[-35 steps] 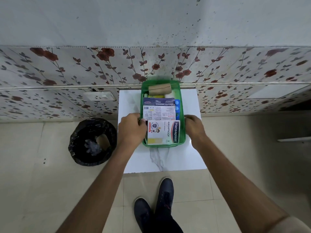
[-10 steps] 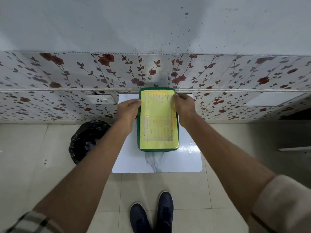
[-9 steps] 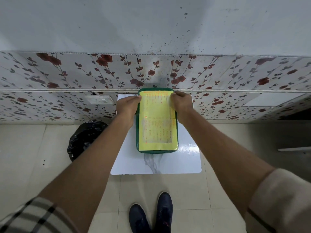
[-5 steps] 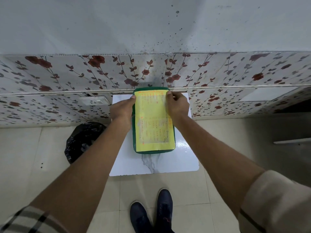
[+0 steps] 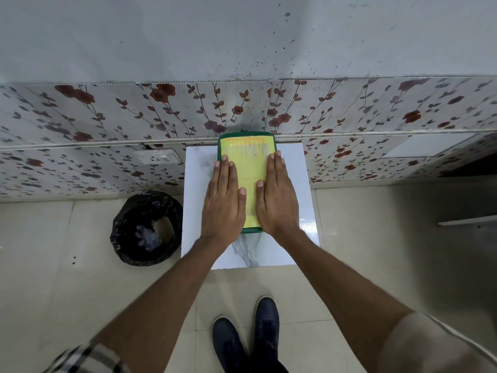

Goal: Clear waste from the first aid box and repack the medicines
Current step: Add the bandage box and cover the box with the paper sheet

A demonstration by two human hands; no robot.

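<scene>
A pale tiled floor (image 5: 67,278) meets a wall clad low down in flower-patterned panels (image 5: 107,117), with a white socket plate (image 5: 157,156) set into it. At the left, a bin lined with a black bag (image 5: 146,228) stands on the floor just beside a small white marble-look table (image 5: 293,184). On the table, pushed back to the wall, lies the green first aid box (image 5: 246,137), its lid shut and covered by a yellow printed label (image 5: 246,162). The left hand (image 5: 223,201) lies flat on the lid's left side, fingers (image 5: 224,170) straight and together; the right hand (image 5: 275,197) lies flat on the right side likewise, gripping nothing. Dark shoes (image 5: 247,343) stand below.
</scene>
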